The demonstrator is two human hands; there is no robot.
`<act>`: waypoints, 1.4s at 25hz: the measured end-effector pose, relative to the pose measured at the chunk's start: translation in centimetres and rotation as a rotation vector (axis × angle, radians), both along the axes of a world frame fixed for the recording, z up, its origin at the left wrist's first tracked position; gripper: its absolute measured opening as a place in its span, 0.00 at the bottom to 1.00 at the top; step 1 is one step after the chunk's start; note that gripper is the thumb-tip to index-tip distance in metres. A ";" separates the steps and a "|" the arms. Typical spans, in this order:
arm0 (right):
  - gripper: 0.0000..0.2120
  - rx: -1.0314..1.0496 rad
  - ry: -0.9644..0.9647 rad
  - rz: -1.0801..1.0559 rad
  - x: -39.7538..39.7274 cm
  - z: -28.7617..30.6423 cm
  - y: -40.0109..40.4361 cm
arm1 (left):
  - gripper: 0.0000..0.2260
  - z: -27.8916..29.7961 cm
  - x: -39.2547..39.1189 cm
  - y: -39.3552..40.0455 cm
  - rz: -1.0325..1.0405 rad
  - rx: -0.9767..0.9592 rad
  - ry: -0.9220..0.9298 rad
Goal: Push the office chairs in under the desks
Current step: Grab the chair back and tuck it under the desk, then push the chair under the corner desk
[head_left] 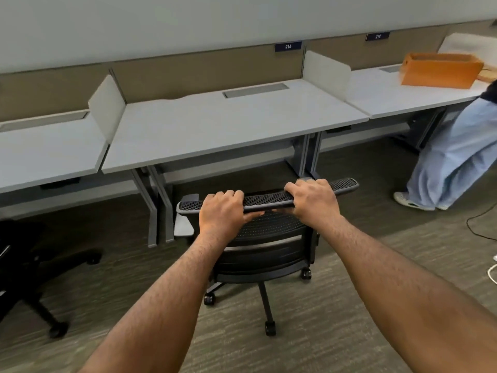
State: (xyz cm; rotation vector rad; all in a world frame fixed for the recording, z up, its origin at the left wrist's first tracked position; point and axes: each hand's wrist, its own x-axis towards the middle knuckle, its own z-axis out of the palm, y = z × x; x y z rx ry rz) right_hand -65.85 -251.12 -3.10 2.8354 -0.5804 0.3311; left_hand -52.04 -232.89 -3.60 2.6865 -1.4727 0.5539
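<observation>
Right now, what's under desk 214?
Under the desk: grey metal legs and carpet. The chair stands in front. The desktop hides the space further back.

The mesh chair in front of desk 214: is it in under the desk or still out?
Out. The chair stands on the carpet, short of the desk.

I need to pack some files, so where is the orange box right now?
In the head view, the orange box sits at upper right on the right-hand desk, below the blue number sign.

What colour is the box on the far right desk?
Orange. The box shows best in the head view, the only one, though slightly blurred.
</observation>
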 end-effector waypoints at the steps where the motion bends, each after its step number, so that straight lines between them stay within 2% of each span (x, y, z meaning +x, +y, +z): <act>1: 0.31 0.000 0.000 0.001 1.3 0.2 -1.3 | 0.31 0.0 1.3 -1.3 0.021 -0.014 0.005; 4: 0.32 0.022 -0.009 -0.001 3.8 0.4 -3.5 | 0.32 0.0 3.7 -3.5 0.078 -0.045 0.015; 9: 0.40 0.045 -0.063 0.030 8.0 0.0 -8.0 | 0.29 -0.1 7.5 -7.9 0.171 -0.043 0.007; 11: 0.37 0.066 -0.053 0.058 9.9 0.1 -10.7 | 0.30 0.0 8.8 -10.5 0.238 -0.068 0.007; 14: 0.32 0.085 -0.081 0.082 11.6 -0.4 -13.1 | 0.36 -0.1 9.7 -12.8 0.339 -0.108 0.105; 17: 0.28 0.101 -0.139 0.129 13.2 -0.6 -15.6 | 0.37 -0.2 10.2 -15.4 0.423 -0.228 0.189; 20: 0.27 0.140 -0.216 0.138 14.4 -1.2 -16.2 | 0.36 -0.5 10.2 -15.8 0.428 -0.113 0.188; 22: 0.30 0.174 -0.235 0.181 14.9 -1.7 -15.4 | 0.38 -0.9 9.7 -15.9 0.466 -0.048 0.203; 25: 0.37 0.209 -0.251 0.223 15.8 -2.4 -13.1 | 0.39 -1.1 9.4 -15.2 0.459 -0.061 0.265; 29: 0.40 0.269 -0.222 0.430 16.9 -4.5 -7.4 | 0.37 -2.5 7.5 -11.5 0.496 -0.060 0.358; 33: 0.39 0.311 0.060 0.710 16.7 -8.3 3.0 | 0.34 -5.9 2.5 0.0 0.794 -0.052 0.399; 35: 0.38 0.330 0.122 0.792 16.2 -9.4 6.0 | 0.32 -6.8 0.5 4.0 0.858 -0.076 0.428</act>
